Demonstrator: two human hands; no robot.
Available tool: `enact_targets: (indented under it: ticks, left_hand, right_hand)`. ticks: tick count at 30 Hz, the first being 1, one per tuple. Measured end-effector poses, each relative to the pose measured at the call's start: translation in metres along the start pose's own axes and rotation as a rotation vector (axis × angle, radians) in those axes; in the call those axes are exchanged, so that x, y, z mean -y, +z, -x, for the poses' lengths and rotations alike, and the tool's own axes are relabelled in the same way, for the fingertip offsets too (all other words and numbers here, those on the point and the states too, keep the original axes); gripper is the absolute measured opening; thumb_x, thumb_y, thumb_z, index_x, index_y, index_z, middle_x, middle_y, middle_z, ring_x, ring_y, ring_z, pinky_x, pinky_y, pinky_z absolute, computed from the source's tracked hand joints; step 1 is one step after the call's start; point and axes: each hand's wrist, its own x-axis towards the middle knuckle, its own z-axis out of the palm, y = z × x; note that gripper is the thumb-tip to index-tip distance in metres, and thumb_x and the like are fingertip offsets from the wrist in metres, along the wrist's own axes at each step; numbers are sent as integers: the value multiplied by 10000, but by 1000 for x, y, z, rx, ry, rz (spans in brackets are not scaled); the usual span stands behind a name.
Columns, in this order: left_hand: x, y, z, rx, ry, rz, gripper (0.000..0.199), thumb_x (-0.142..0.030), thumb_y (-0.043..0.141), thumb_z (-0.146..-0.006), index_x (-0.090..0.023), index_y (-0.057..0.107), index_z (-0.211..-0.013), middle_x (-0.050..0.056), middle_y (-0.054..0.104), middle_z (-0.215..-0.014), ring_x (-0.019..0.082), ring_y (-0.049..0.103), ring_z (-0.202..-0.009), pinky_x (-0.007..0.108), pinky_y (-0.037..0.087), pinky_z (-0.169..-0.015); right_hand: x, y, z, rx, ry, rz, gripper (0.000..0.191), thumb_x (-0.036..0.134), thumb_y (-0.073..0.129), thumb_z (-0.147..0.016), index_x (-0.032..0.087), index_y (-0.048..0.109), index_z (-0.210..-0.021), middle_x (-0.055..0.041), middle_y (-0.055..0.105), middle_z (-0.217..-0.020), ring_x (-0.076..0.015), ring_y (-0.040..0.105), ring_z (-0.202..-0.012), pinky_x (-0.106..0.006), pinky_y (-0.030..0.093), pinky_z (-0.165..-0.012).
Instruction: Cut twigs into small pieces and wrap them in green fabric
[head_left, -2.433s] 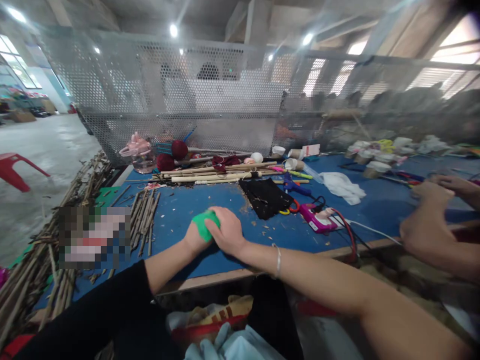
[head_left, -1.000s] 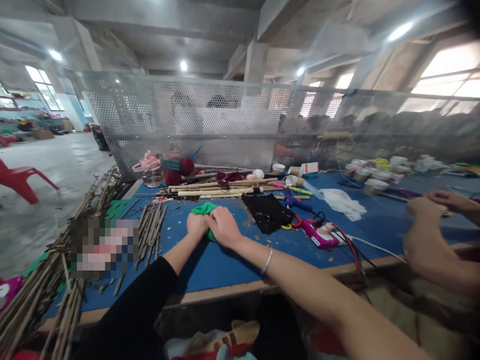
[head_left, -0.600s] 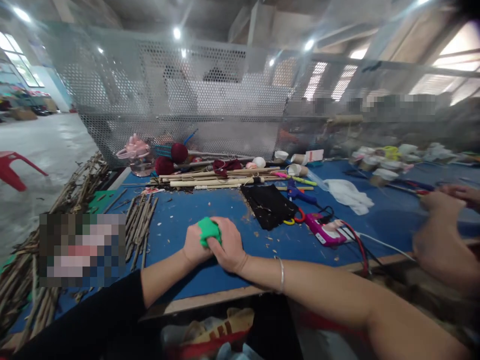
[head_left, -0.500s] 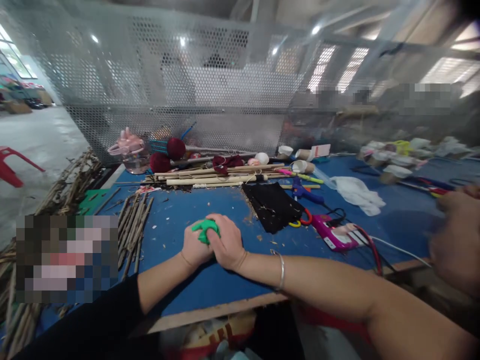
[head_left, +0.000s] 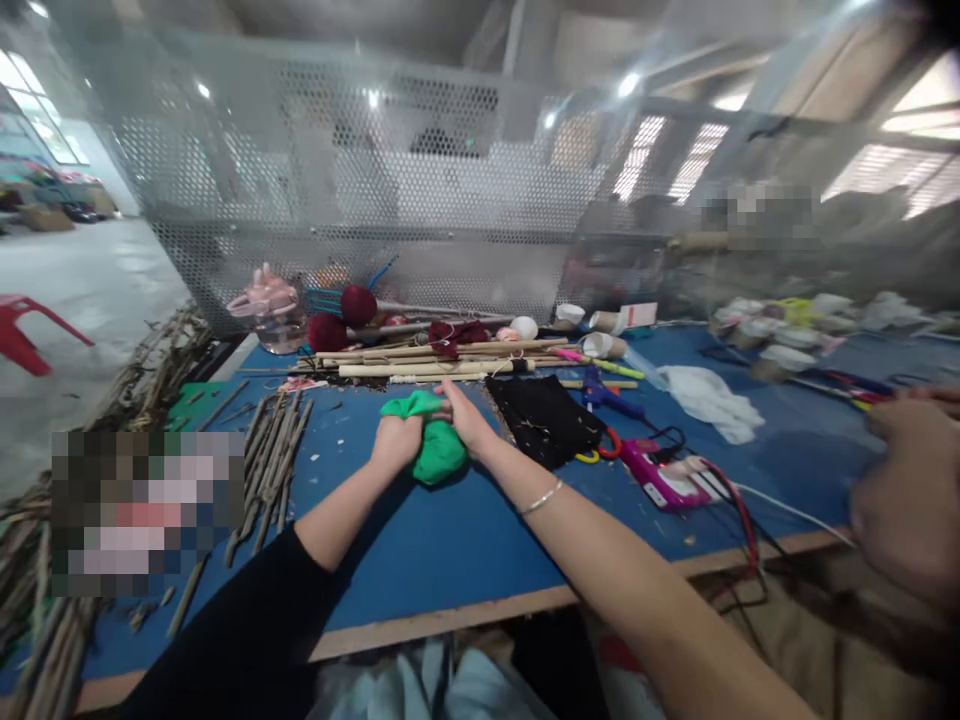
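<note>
A bunched green cloth is held between my two hands just above the blue table. My left hand is closed on its left side, with part of the cloth sticking out over the knuckles. On the other side, my right hand, below a silver bangle, grips the cloth's upper right with bent fingers. Some fingertips are hidden in the folds. To the right of my right hand lies a black cloth, with red and yellow scissor handles showing at its edge.
Dry twigs lie at the left. Pale sticks and dark red balls line the back before a perforated screen. At the right are a blue glue gun, a magenta device, cables and another person's blurred hand.
My hands have moved forward and apart from a clasp around the green cloth. Much more of the cloth now shows, bulging out below and between them.
</note>
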Motion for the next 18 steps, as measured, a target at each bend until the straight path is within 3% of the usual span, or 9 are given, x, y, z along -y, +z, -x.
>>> enact_targets:
  ticks: [3, 6, 9, 14, 16, 18]
  left_hand:
    - [-6, -15, 3, 101, 81, 149, 241, -295, 442, -742, -141, 621, -689, 30, 634, -639, 163, 571, -630, 239, 446, -592]
    - [-7, -25, 9, 117, 164, 260, 229, -310, 468, -746, -141, 622, -742, 22, 647, -706, 144, 572, -659, 232, 457, -630]
    - [-5, -29, 14, 77, 96, 318, 296, -425, 504, -749, -149, 573, -664, -5, 581, -582, 111, 510, -517, 218, 436, -526]
    - [-9, -33, 24, -84, -122, 338, 468, -602, 467, -731, -169, 500, -557, -31, 453, -441, 97, 427, -396, 221, 369, -410]
    - [-17, -33, 28, -123, -59, 288, 468, -583, 451, -753, -167, 494, -545, -30, 452, -451, 91, 430, -418, 212, 368, -432]
    - [-26, -32, 30, -114, 112, 239, 428, -529, 466, -774, -164, 486, -550, -34, 448, -474, 84, 428, -455, 200, 370, -465]
  right_hand:
    - [13, -16, 11, 178, -25, -97, 538, 569, 391, -831, 189, 443, -1208, -79, 590, -1104, -173, 571, -976, -299, 462, -797]
    - [27, -23, 23, 434, -148, -23, 933, 447, 738, -588, 212, 269, -1359, -101, 512, -1251, -209, 510, -1109, -333, 428, -900]
    - [28, -20, 30, 490, -191, 41, 1122, 357, 814, -470, 205, 195, -1393, -123, 467, -1298, -231, 492, -1139, -361, 404, -941]
    - [22, -15, 39, 431, -240, 57, 812, 386, 777, -544, 177, 441, -1252, -95, 523, -1229, -236, 510, -1103, -358, 424, -920]
    - [24, -15, 43, 410, -247, 55, 742, 398, 768, -555, 167, 492, -1204, -83, 557, -1184, -239, 532, -1065, -356, 443, -891]
    - [26, -14, 46, 412, -244, 34, 700, 402, 766, -555, 159, 526, -1166, -68, 601, -1113, -234, 563, -1000, -344, 468, -843]
